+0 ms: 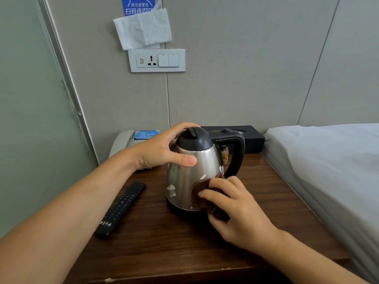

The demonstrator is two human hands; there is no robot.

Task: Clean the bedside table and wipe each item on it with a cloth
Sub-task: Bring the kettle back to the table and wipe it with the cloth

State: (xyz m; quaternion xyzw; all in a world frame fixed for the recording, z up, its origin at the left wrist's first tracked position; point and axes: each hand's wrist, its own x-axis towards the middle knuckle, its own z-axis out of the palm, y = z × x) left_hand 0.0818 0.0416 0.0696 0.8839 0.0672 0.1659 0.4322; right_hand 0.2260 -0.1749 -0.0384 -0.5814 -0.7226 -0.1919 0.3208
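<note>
While bracing the brushed stainless-steel kettle with black plastic lid and handle at frame centre, left hand curls round the upper body, thumb flat on the steel — likely to stop sliding or tipping under wipe pressure. Right hand pinches a bunched dark brown cloth against the lower right flank. Sits on the dark wood-grain bedside table, handle turned right, away from both hands. Smooth, mirror-like metal; soft, crumpled cloth.

Not yet wiped, by the look: slim black remote control lower left, grey telephone behind the left wrist, matte black rectangular box at the back, small amber glass bottle half hidden inside the handle loop.
</note>
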